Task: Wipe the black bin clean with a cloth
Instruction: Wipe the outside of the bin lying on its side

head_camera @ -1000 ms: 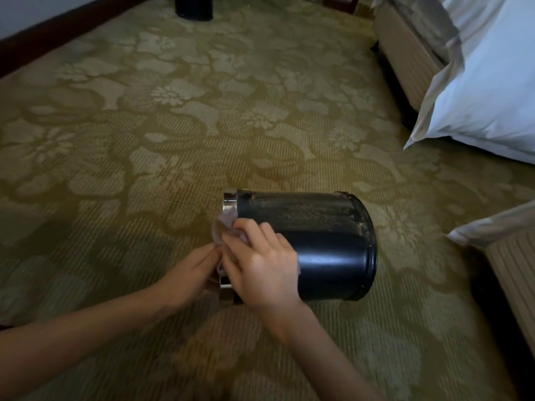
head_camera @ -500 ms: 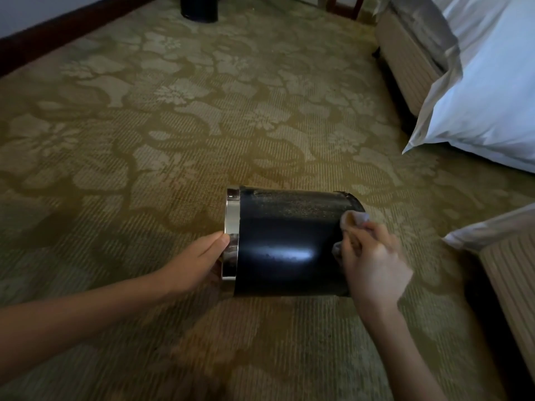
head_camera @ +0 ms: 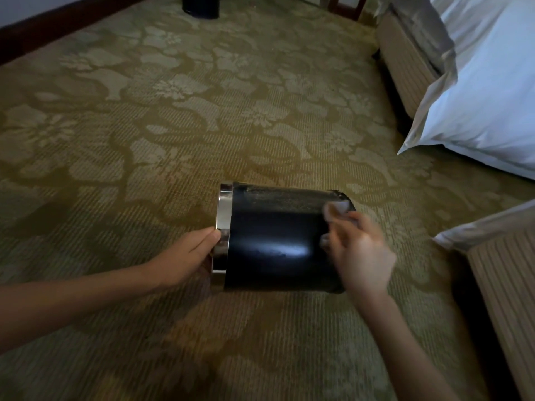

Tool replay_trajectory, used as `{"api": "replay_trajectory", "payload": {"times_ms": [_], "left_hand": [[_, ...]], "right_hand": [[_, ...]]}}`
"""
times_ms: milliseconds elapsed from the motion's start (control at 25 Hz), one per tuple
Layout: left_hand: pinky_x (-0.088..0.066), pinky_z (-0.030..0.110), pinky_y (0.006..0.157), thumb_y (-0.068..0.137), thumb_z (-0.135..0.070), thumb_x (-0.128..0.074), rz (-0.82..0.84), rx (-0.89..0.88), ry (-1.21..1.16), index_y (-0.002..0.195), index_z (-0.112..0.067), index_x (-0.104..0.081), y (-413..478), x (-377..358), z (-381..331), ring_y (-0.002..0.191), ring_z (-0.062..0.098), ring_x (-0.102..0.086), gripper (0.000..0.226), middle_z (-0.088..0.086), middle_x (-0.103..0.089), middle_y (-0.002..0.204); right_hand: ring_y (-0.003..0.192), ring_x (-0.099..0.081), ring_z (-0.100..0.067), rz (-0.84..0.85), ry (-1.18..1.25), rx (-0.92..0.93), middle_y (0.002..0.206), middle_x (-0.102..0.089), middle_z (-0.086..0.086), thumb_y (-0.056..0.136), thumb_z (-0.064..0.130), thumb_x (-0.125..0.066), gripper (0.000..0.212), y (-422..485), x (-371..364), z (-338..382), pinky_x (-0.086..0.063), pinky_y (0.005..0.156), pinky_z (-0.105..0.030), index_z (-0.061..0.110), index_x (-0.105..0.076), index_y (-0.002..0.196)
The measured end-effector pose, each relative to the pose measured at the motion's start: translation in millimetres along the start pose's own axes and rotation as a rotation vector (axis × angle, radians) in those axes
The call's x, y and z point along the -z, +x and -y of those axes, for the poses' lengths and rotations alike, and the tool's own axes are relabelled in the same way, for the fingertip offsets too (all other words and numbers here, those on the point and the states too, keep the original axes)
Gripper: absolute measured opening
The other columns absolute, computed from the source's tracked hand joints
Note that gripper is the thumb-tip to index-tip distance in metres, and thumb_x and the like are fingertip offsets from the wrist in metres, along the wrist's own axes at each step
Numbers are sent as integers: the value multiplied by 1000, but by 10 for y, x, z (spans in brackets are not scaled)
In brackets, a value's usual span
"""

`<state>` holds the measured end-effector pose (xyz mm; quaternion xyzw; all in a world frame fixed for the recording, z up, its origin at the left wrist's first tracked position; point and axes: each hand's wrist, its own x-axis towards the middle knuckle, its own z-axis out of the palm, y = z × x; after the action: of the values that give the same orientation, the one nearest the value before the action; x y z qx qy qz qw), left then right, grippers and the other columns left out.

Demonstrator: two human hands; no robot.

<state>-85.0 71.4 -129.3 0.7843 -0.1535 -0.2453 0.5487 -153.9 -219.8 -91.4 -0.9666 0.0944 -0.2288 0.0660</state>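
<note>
Carpeted floor [head_camera: 202, 117], black bin [head_camera: 278, 238] unmoved, cloth [head_camera: 335, 208] shifted slightly higher

Carpet [head_camera: 173, 125]: floral, under both hands.
Bed [head_camera: 492, 91]: white bedding, beyond the right hand.
Dark container [head_camera: 200, 6]: far ahead of the left hand.

Black bin [head_camera: 278, 235] with chrome rim lies sideways on the carpet, dusty along its top; pale cloth [head_camera: 337, 208] presses its right end.

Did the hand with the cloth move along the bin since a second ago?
Yes. The right hand with the cloth went from the bin's silver rim, beside the left hand, across the black bin to its far end.
</note>
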Motion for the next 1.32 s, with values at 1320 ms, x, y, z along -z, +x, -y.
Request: {"api": "replay_trajectory", "payload": {"times_ms": [1320], "left_hand": [[-52,55,71,104,-27,-32,-69,-139,126,89,-5,-62,6,-78,165,76,29,-65,40,15,-67,81]], "right_hand": [[97,-58,-18,192,61,785,121,-63,-3,92,33,-62,30,132,-202,491,-50,76,-33,22,-69,119]]}}
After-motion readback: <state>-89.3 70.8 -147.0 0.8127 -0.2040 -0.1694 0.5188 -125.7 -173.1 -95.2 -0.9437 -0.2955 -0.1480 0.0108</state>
